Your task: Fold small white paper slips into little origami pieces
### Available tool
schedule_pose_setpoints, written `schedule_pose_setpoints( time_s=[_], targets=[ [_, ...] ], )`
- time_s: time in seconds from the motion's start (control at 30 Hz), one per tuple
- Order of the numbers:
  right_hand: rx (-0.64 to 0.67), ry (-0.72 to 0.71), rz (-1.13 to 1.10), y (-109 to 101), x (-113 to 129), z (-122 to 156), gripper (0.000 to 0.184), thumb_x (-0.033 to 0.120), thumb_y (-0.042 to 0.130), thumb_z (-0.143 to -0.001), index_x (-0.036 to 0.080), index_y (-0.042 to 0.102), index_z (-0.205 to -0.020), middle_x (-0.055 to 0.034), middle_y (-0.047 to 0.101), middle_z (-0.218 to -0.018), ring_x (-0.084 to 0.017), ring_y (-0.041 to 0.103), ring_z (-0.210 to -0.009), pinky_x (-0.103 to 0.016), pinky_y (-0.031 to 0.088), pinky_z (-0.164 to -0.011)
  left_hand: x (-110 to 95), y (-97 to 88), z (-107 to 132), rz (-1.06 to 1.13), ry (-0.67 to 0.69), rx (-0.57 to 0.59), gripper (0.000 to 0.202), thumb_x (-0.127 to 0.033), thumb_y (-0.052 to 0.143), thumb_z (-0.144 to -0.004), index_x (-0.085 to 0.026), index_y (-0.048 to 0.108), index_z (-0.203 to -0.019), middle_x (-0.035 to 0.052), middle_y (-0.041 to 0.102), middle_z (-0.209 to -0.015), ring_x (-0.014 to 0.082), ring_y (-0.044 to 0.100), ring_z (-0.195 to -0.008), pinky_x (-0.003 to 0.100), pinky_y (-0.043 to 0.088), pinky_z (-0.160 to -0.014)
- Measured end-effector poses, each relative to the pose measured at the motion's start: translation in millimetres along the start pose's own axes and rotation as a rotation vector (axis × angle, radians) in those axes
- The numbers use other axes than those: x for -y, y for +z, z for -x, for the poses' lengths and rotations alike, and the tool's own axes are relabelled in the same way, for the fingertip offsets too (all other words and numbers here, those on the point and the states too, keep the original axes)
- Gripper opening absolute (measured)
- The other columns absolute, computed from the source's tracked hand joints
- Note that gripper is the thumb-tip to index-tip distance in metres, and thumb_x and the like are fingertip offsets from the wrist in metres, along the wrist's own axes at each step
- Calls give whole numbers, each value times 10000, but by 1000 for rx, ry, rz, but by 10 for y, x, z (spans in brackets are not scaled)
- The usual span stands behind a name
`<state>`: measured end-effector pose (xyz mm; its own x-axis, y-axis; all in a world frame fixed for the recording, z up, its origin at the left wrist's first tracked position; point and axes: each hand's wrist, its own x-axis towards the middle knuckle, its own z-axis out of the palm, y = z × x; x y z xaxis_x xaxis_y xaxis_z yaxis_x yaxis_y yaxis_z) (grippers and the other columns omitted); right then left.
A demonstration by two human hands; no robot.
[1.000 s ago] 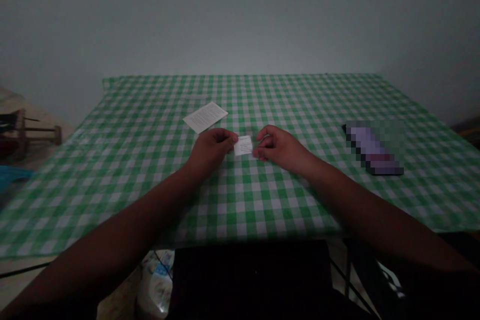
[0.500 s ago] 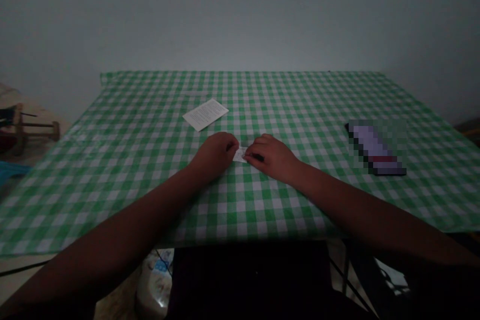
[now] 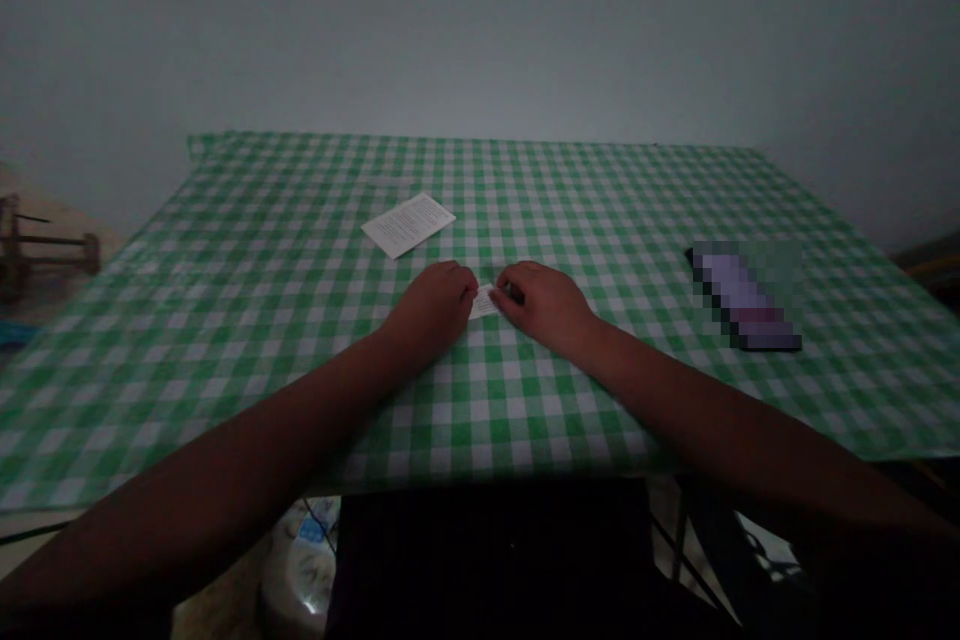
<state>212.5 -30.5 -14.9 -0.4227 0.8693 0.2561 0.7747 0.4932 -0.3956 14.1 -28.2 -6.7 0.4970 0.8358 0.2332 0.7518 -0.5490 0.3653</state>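
A small piece of white printed paper (image 3: 484,301) lies low over the checked cloth in front of me, partly covered by my fingers. My left hand (image 3: 435,310) is closed, with its fingertips pinching the paper's left side. From the other side my right hand (image 3: 546,302) curls in, thumb and forefinger at the paper's upper right edge. How the paper is folded, if at all, is too small to tell. Beyond my left hand, a larger white sheet with printed lines (image 3: 409,225) lies flat and slanted.
A green and white checked tablecloth (image 3: 480,420) covers the table, which reaches back to a pale wall (image 3: 480,30). At the right lies a phone (image 3: 742,300), its screen blurred out. A wooden frame (image 3: 52,245) stands beyond the table's left side.
My right hand's fingertips have shifted slightly up along the paper, and a bit more of its printed face shows. My left hand keeps its pinch. The whole view has shifted a little.
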Motion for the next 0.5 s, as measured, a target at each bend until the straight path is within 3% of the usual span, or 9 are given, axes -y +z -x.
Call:
schedule_pose_setpoints(
  time_s=[0.13,0.2,0.5],
  targets=[
    [5,-133,-96,-65,-80,22,144,283,616,-935,184,679,-1018,-49,640,-875,-186,580,-800,-305,428,-715,47,-22,-17,54,36,26,159,-179,497,-932,-172,646,-878,76,659,-886,223,589,-879,383,481,-869],
    [27,-200,-151,-96,-126,38,121,249,590,-945,191,693,-969,-43,638,-865,-181,594,-818,-297,444,-732,71,-23,-27,81,60,38,159,-187,499,-937,-174,650,-888,72,663,-894,219,593,-886,380,482,-873],
    [77,-250,-76,-56,-151,13,189,271,571,-971,177,733,-952,-61,689,-896,-193,623,-847,-303,434,-719,104,-7,-49,102,146,53,170,-159,486,-936,-171,650,-894,85,661,-924,229,592,-936,385,473,-898]
  ],
)
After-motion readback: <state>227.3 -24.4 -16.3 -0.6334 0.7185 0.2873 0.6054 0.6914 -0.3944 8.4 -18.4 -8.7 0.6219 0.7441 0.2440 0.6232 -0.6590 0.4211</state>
